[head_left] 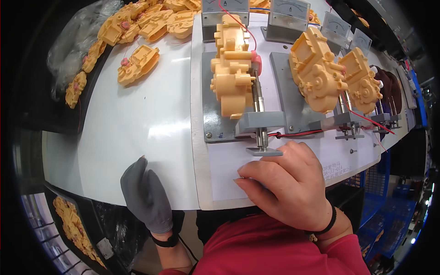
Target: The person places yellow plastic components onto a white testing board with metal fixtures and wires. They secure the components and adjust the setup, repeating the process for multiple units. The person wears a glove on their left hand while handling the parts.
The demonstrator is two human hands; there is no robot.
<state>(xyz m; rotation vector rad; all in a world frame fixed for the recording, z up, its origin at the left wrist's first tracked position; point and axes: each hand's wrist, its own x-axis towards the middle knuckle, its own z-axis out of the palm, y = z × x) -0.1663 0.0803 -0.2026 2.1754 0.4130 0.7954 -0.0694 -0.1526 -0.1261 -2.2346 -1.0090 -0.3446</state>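
My left hand (145,197), in a grey glove with a bare fingertip showing, rests by the near edge of the white table (137,137). Its fingers lie stretched out close together, with nothing visible in them. My bare right hand (293,185) is curled, thumb and forefinger nearly meeting; what they hold, if anything, is hidden. Its knuckles are right beside the grey end plate (265,151) of a spring-pin clamp. That clamp's pins reach the pink part on a yellow plastic gearbox housing (231,87), standing upright in the grey test fixture (215,126).
Two similar yellow housings (316,73) (362,82) stand in fixtures to the right. Analog meters (288,16) line the back. One loose housing (137,65) lies left; several more (151,23) are piled behind. A bin of yellow parts (75,227) sits lower left. Red wires (371,120) trail right.
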